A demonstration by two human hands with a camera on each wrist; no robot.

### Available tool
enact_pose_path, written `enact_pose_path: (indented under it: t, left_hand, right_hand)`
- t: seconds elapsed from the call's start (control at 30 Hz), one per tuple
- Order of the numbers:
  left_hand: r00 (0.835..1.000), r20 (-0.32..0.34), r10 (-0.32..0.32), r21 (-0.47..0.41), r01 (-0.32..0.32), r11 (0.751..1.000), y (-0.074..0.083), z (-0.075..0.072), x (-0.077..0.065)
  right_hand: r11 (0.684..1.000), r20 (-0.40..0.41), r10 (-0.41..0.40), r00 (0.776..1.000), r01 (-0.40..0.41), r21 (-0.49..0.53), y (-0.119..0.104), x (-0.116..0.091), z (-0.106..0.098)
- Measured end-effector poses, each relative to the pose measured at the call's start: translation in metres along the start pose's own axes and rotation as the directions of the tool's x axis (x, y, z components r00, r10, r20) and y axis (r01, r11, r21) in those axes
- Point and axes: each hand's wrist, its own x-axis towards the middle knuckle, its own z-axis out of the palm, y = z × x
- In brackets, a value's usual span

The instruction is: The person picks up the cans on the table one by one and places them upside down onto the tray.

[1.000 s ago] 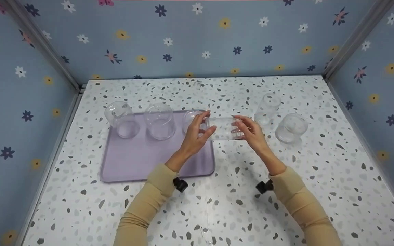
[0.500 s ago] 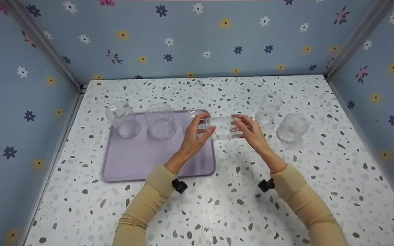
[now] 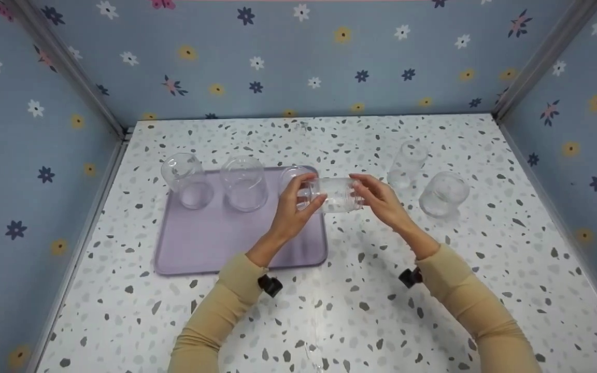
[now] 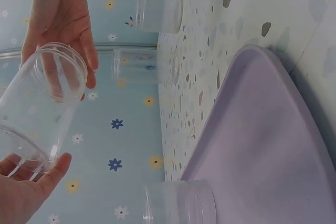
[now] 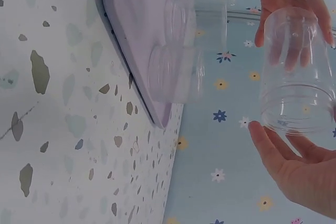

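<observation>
Two hands [image 3: 289, 211] [image 3: 385, 206] grip a clear jar [image 3: 338, 195] by its ends; likely light, stiff and slick, best held mid-body.

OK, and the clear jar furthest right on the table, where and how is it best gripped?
Probably mid-wall, the right hand coming from the right once it leaves the held jar. The rightmost jar stands on end, its round wall suiting a thumb-and-fingers wrap; the taller jar stands left of it and farther back, so the right side looks freer.
</observation>
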Motion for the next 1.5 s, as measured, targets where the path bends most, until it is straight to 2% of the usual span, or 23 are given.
enact_pose_path:
  t: [0.23,0.53,0.77,1.03,1.3,1.5]
  left_hand:
    - [1.0,-0.02,-0.007,0.074,0.008,0.997,-0.038,-0.002,0.0]
    - [0.999,-0.037,-0.018,0.166,0.024,0.986,-0.037,-0.011,-0.01]
    - [0.999,-0.041,-0.031,0.246,0.04,0.968,-0.037,-0.022,-0.018]
    - [0.998,-0.042,-0.05,0.332,0.061,0.941,-0.039,-0.035,-0.024]
    - [0.997,-0.023,-0.073,0.403,0.076,0.912,-0.04,-0.048,-0.025]
    - [0.994,-0.003,-0.108,0.467,0.096,0.879,-0.037,-0.056,-0.025]
  right_hand:
    - [0.984,-0.009,-0.065,0.998,0.063,-0.169,-0.016,-0.001,-0.005]
    - [0.955,0.008,-0.062,0.998,0.062,-0.29,0.018,0.02,-0.028]
    - [0.87,0.005,-0.093,0.996,0.083,-0.486,0.021,0.028,-0.047]
    - [0.792,-0.028,-0.107,0.994,0.068,-0.607,0.02,0.041,-0.068]
    - [0.745,-0.086,-0.057,0.995,-0.015,-0.667,0.023,0.05,-0.087]
    - [0.731,-0.125,-0.04,0.991,-0.057,-0.681,0.033,0.053,-0.102]
